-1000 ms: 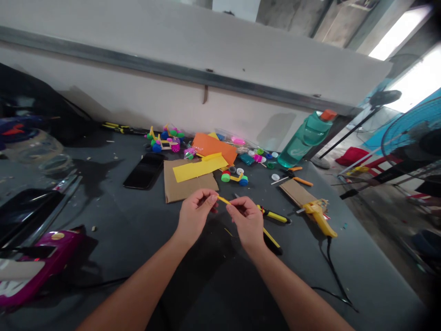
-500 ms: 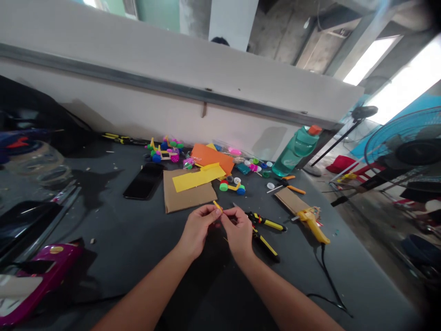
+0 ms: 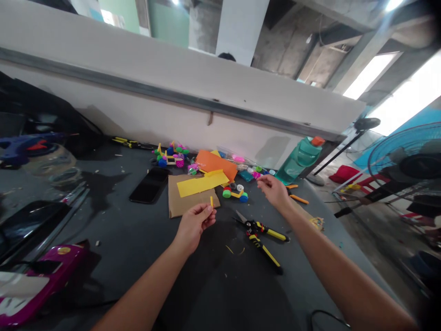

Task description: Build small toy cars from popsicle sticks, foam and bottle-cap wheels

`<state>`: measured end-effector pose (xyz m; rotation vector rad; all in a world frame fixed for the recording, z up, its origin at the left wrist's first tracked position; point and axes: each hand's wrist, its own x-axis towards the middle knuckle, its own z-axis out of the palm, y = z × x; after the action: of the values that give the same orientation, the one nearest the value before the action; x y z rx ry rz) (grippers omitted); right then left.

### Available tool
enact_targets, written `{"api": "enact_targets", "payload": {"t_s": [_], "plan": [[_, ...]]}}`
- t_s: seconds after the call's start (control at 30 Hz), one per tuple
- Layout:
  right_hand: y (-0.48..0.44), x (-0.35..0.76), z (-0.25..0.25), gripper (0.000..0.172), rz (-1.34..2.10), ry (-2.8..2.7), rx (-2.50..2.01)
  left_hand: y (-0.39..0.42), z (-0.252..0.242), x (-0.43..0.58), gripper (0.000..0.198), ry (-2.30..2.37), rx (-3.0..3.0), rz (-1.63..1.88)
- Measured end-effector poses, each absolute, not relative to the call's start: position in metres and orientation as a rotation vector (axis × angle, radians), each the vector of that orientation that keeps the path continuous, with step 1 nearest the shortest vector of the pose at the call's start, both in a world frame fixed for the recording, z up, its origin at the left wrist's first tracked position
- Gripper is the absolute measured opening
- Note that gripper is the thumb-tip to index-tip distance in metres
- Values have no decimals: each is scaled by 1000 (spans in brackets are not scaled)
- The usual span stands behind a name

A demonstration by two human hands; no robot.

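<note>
Between the thumb and fingers of my left hand [image 3: 193, 226] a small yellow strip [image 3: 211, 201] stands upright, just over the near edge of the cardboard piece [image 3: 175, 207]. My right hand [image 3: 274, 191] is stretched out to the far right, fingers closed together beside the bottle; whatever they may hold is too small to make out. Open-bladed shears [image 3: 255, 226] with yellow and black handles lie between my arms. A yellow sheet [image 3: 198, 184] rests on the cardboard, and a small wheeled piece [image 3: 236, 194] with green and blue wheels sits to its right.
A teal bottle [image 3: 298, 161] and orange-handled tool [image 3: 299, 199] stand beyond my right hand. My right forearm partly covers a yellow glue gun [image 3: 317, 224]. Left are a black phone [image 3: 149, 185] and magenta device [image 3: 51, 271]. Colourful toy pieces [image 3: 170, 156] lie along the wall.
My right hand has left the yellow strip and moved right and away from me, towards the bottle. My left hand keeps the strip, which now points more upright.
</note>
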<state>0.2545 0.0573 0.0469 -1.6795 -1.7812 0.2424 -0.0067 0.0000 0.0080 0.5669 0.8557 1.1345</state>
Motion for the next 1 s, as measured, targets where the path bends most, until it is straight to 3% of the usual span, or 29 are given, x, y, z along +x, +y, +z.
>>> {"api": "enact_targets", "payload": {"t_s": [0.43,1.0], "plan": [[127,245,19,18,144,-2447,-1841,5,-1,-6,7,903,472,1172],[140,232,25,25,-51,-2793,-1940,7,3,-8,6,866,383,1171]]}}
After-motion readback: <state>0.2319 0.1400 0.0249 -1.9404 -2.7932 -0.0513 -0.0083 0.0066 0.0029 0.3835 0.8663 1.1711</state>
